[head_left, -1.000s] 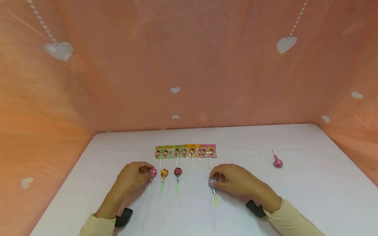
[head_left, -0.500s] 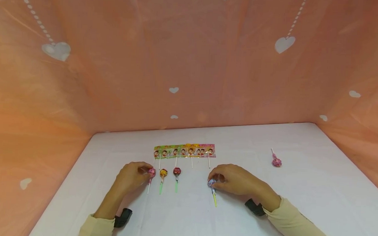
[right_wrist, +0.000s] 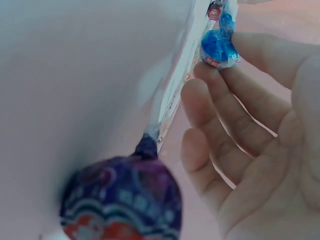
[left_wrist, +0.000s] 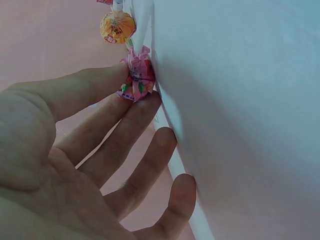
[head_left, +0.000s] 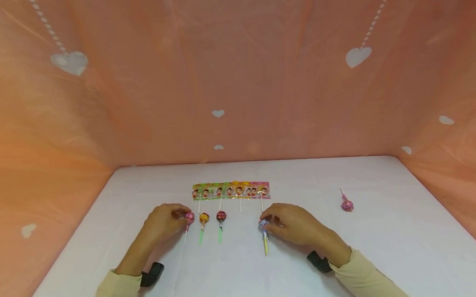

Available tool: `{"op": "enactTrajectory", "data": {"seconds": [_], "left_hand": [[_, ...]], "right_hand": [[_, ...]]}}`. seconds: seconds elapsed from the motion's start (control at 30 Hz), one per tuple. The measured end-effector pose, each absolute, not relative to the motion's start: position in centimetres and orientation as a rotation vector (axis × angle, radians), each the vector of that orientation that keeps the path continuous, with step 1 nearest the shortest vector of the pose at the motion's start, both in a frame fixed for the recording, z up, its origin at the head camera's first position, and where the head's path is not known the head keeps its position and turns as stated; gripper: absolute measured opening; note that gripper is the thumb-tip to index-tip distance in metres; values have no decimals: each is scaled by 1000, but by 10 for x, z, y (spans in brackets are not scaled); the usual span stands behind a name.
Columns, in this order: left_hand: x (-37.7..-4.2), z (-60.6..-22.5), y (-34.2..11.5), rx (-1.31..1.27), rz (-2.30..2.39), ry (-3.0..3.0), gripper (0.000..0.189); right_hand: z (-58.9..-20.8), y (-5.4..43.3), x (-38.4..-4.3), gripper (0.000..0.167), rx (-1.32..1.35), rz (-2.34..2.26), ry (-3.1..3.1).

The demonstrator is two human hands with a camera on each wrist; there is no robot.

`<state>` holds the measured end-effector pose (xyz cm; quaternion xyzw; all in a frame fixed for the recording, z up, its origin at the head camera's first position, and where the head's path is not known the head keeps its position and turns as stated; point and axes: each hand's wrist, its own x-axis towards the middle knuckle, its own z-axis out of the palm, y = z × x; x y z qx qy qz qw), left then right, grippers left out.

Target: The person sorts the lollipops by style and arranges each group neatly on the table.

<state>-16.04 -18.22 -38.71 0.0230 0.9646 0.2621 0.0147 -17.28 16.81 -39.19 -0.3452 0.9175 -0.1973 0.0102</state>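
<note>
My left hand [head_left: 166, 222] pinches the wrapped head of a pink lollipop [head_left: 189, 216] between thumb and fingertips, its white stick pointing toward me. In the left wrist view the other fingertips rest near the white tabletop. Just right of it lie a yellow lollipop [head_left: 204, 218] and a dark red lollipop [head_left: 221, 215], both with green sticks. Farther right, my right hand [head_left: 296, 224] pinches a blue lollipop [right_wrist: 219, 49] by its head; its yellow stick points toward me. The blue head sits between thumb and fingertips in the right wrist view.
Behind these, a row of flat-packed lollipops [head_left: 230, 190] in green, yellow and pink wrappers lies across the white table [head_left: 225, 275]. A separate pink-purple lollipop [head_left: 347, 205] lies far right, large in the right wrist view. An orange curtain [head_left: 240, 78] encloses the table.
My right hand has shifted the blue lollipop a little away from me and to the left, and its stick now points straighter toward me. The left hand keeps its pinch in place.
</note>
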Motion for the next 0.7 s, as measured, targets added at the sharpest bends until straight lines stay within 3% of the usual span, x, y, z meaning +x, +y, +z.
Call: {"op": "enactTrajectory", "data": {"seconds": [0.7], "left_hand": [[-160, -386, -182, 75, 806, 2994, 24]], "right_hand": [[-398, 159, -171, 19, -1068, -669, 2959]]}}
